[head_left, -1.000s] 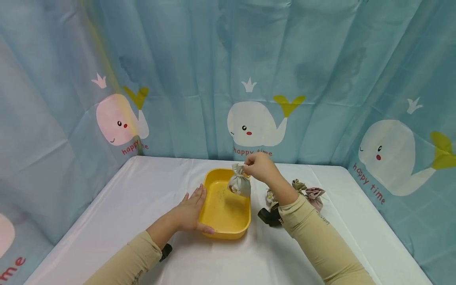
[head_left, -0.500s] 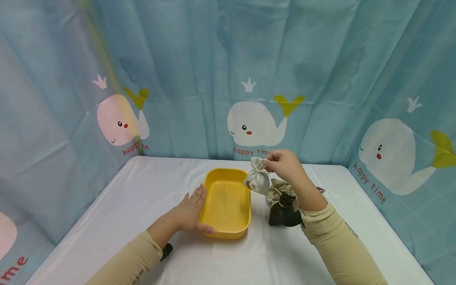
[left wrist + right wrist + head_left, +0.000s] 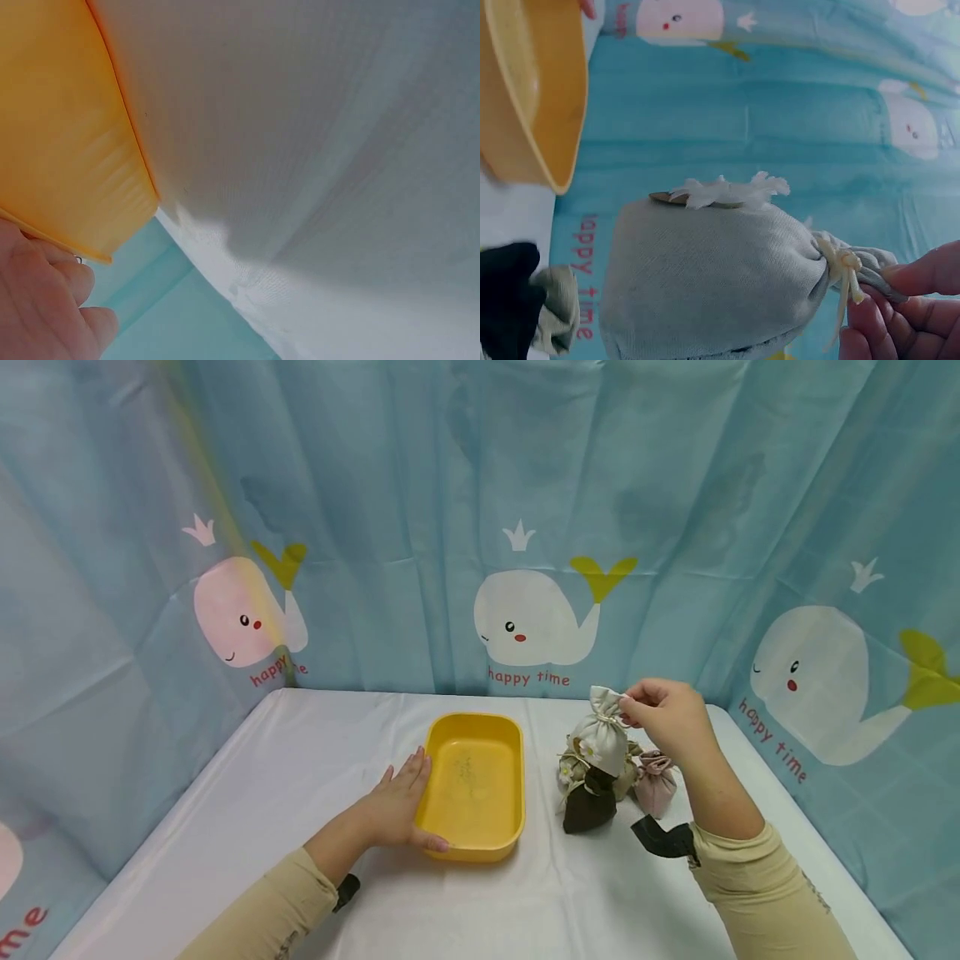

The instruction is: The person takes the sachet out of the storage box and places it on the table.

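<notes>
My right hand [image 3: 672,720] pinches the gathered neck of a pale grey drawstring pouch [image 3: 602,739] with a white flower on its front. In the right wrist view the pouch [image 3: 712,277] hangs from thumb and fingers, its cord tied below the grip. It overlaps a dark brown pouch [image 3: 588,807] and tan pouches [image 3: 625,785] in the head view. A dusty pink pouch [image 3: 656,787] sits to their right. My left hand [image 3: 397,802] rests along the left rim of a yellow tub [image 3: 519,793], fingers spread, thumb at the near corner.
A white cloth covers the table [image 3: 315,760]. A blue curtain [image 3: 390,527] with printed whales stands behind it and along both sides. Dark straps [image 3: 663,839] show at the sleeve cuffs.
The right hand has carried the grey pouch rightward, from over the tub to above the other pouches. The left hand stays on the tub's rim.
</notes>
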The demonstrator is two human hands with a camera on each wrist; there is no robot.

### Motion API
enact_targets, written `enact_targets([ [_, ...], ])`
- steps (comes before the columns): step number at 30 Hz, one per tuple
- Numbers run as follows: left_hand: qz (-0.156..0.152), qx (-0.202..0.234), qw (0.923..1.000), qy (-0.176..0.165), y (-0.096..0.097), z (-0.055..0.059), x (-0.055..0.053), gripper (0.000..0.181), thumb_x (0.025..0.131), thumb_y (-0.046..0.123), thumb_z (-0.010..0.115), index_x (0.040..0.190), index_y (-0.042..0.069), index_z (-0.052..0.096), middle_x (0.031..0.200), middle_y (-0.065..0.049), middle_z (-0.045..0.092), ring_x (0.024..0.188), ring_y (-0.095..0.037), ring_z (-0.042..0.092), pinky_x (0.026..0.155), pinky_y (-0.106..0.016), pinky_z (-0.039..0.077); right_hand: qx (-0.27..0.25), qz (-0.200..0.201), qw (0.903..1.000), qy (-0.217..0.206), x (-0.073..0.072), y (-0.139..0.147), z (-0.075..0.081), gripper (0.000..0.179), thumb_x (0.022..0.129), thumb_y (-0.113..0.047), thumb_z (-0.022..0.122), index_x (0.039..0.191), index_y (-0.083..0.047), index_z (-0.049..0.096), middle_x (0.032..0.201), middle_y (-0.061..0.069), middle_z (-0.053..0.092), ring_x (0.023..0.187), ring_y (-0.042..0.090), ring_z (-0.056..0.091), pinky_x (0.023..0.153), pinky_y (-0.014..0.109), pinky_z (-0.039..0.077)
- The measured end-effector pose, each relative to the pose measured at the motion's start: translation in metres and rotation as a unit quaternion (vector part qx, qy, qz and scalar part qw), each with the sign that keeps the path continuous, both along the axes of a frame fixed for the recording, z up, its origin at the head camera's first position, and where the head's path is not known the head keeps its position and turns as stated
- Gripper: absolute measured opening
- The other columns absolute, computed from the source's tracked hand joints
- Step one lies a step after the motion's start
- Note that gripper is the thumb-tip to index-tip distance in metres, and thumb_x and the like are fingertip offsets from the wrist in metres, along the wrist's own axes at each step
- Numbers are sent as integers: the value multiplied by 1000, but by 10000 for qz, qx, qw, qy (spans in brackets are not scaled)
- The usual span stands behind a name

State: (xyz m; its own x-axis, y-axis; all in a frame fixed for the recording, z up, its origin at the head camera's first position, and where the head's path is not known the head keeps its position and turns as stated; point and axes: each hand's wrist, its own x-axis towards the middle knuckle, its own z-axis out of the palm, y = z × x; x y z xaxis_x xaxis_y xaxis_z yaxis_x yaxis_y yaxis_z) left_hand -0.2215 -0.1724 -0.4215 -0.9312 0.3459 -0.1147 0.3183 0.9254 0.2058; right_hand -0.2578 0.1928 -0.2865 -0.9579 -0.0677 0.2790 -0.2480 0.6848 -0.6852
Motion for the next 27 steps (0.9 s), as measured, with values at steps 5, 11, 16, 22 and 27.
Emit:
enact_targets([
  [5,-3,8,10000,19,-1,-1,-1,135,54,85,53,145,-2,5,152,-17,-4,140,-28,2,109,-50,8,204,-263,9994,116,7,17,-1,23,90,-26,57,86,-6,66,77,7,68,71,18,62,62,30,46],
  [11,-78,47,9999,56,-2,-5,-2,136,54,85,53,145,-2,4,152,-17,-5,140,-28,1,109,-52,8,281,-481,9983,165,16,35,-5,22,90,-24,57,84,-4,66,76,9,67,68,19,59,56,29,46],
  [16,-47,-23,10000,45,-2,-5,-2,136,53,87,51,145,-1,4,152,-16,-6,140,-27,1,109,-51,8,411,-641,9969,188,21,46,-13,20,89,-21,57,82,-3,65,73,7,65,66,18,55,53,30,44],
  [22,-12,-102,9999,70,0,-3,-3,137,51,87,50,146,-1,4,152,-16,-5,140,-26,0,110,-50,8,632,-782,9949,43,27,55,-23,19,88,-19,55,79,-5,64,71,5,63,63,20,49,49,30,39],
  [27,4,-49,10000,3,-1,-3,-3,138,51,87,51,146,0,3,152,-15,-4,140,-26,0,110,-50,8,752,-897,9931,28,29,60,-30,18,86,-18,56,75,-6,64,70,5,63,61,20,49,46,31,38],
])
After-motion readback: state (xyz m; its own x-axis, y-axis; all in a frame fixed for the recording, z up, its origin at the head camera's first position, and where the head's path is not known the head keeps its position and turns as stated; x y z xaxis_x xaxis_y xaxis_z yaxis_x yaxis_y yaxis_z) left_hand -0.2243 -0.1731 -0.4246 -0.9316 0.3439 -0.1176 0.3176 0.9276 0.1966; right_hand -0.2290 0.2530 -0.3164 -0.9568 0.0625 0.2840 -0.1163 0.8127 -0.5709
